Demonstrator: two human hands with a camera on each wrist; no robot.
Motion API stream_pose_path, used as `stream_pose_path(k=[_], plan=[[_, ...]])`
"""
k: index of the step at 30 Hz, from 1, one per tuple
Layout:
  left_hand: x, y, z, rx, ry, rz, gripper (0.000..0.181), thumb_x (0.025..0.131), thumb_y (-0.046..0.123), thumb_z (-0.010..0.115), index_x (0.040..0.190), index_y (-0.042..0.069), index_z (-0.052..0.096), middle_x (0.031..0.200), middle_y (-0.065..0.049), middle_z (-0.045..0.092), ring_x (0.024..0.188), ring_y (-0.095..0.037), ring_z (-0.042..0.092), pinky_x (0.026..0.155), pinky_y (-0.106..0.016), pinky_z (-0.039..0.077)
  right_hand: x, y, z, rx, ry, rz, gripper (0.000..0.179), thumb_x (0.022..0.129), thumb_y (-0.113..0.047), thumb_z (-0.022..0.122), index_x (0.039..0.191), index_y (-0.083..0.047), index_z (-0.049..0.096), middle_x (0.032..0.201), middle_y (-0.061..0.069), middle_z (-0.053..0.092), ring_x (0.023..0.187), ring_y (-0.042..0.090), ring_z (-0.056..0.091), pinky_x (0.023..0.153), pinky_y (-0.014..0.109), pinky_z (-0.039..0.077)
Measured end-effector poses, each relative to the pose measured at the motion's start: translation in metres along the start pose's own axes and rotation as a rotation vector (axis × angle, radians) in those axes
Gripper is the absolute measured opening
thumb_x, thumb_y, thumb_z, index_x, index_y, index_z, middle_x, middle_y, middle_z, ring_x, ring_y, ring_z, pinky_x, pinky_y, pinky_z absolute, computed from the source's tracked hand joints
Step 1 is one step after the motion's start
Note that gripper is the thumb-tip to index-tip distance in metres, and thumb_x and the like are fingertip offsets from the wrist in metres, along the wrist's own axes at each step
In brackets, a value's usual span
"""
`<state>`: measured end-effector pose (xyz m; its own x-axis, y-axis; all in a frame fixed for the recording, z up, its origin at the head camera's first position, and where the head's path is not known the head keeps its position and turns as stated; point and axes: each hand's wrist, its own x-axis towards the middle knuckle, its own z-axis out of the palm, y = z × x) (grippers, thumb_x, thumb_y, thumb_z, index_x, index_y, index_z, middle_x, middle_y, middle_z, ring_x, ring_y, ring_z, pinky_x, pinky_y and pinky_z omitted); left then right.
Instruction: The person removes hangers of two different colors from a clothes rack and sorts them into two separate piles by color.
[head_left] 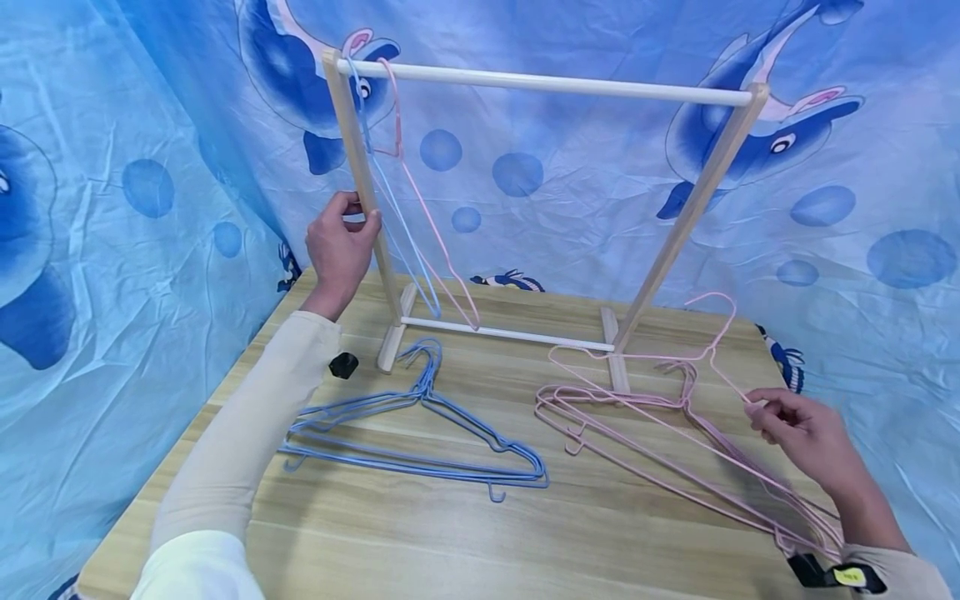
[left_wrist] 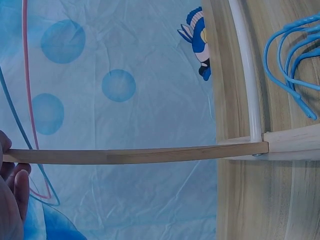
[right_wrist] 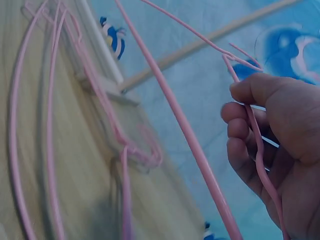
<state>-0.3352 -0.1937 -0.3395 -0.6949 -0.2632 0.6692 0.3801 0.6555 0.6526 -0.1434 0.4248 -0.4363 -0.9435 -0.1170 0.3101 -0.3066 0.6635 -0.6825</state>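
Observation:
My left hand [head_left: 341,246] grips the left wooden post [head_left: 360,158] of a small clothes rack about halfway up; the left wrist view shows its fingers around the post [left_wrist: 130,156]. My right hand [head_left: 806,437] pinches one shoulder of a pink hanger [head_left: 731,375], raised over the other pink hangers [head_left: 675,400] on the table. In the right wrist view, thumb and fingers close on the pink wire [right_wrist: 256,132]. One blue hanger [head_left: 408,229] and one pink hanger [head_left: 427,200] hang at the left end of the rack's white top rail [head_left: 555,82].
Several blue hangers [head_left: 427,396] lie stacked on the wooden table [head_left: 465,542], left of the pink pile. The rack's right post [head_left: 690,208] and white lower rail [head_left: 510,335] stand behind the piles. A blue curtain [head_left: 562,242] encloses the back and sides.

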Motion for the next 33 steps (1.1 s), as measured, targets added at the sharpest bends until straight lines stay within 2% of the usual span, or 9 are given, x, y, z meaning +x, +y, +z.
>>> stream_pose_path(k=[7, 11, 15, 18, 24, 33], plan=[[0.000, 0.000, 0.001, 0.004, 0.005, 0.004, 0.024, 0.096, 0.024, 0.071, 0.114, 0.009, 0.071, 0.110, -0.010, 0.076, 0.089, -0.026, 0.077, 0.086, -0.041, 0.060, -0.009, 0.029, 0.009, 0.074, -0.058, -0.018, 0.020, 0.097, 0.009, 0.059, 0.110, -0.004, 0.069, 0.069, -0.003, 0.061, 0.055, 0.016, 0.054, 0.049, 0.029, 0.042], [0.000, -0.001, 0.001, 0.002, 0.009, 0.007, 0.023, 0.095, 0.023, 0.072, 0.114, 0.009, 0.071, 0.110, -0.011, 0.076, 0.089, -0.026, 0.077, 0.086, -0.041, 0.060, -0.011, 0.039, 0.016, 0.121, -0.073, -0.043, 0.026, 0.094, 0.013, 0.060, 0.108, -0.007, 0.070, 0.066, 0.003, 0.059, 0.053, 0.016, 0.053, 0.047, 0.030, 0.041], [0.000, -0.001, 0.001, 0.006, 0.013, 0.010, 0.023, 0.095, 0.024, 0.072, 0.113, 0.009, 0.071, 0.110, -0.010, 0.076, 0.088, -0.026, 0.077, 0.086, -0.041, 0.060, -0.011, 0.046, 0.022, 0.145, -0.081, -0.050, 0.024, 0.092, 0.016, 0.061, 0.106, -0.002, 0.069, 0.063, 0.004, 0.057, 0.052, 0.014, 0.051, 0.044, 0.031, 0.038], [0.000, -0.001, 0.001, 0.003, 0.015, 0.018, 0.023, 0.095, 0.024, 0.072, 0.113, 0.009, 0.071, 0.110, -0.010, 0.076, 0.088, -0.026, 0.077, 0.086, -0.041, 0.060, -0.013, 0.050, 0.026, 0.077, -0.058, -0.001, 0.016, 0.092, 0.011, 0.065, 0.105, 0.002, 0.068, 0.061, 0.000, 0.055, 0.050, 0.011, 0.049, 0.044, 0.029, 0.037], [0.000, 0.000, 0.002, 0.000, 0.018, 0.012, 0.022, 0.094, 0.021, 0.073, 0.113, 0.009, 0.071, 0.109, -0.010, 0.076, 0.088, -0.026, 0.077, 0.086, -0.042, 0.060, -0.016, 0.059, 0.033, -0.151, -0.013, 0.112, 0.011, 0.091, -0.003, 0.074, 0.102, -0.004, 0.073, 0.065, -0.008, 0.055, 0.055, 0.004, 0.046, 0.046, 0.023, 0.036], [0.000, 0.001, 0.002, 0.013, 0.019, 0.007, 0.024, 0.095, 0.024, 0.071, 0.113, 0.008, 0.071, 0.110, -0.011, 0.076, 0.088, -0.025, 0.077, 0.086, -0.040, 0.060, -0.017, 0.070, 0.040, -0.211, 0.013, 0.100, 0.009, 0.088, -0.005, 0.077, 0.097, -0.007, 0.076, 0.075, -0.005, 0.065, 0.063, 0.000, 0.050, 0.053, 0.018, 0.040]])
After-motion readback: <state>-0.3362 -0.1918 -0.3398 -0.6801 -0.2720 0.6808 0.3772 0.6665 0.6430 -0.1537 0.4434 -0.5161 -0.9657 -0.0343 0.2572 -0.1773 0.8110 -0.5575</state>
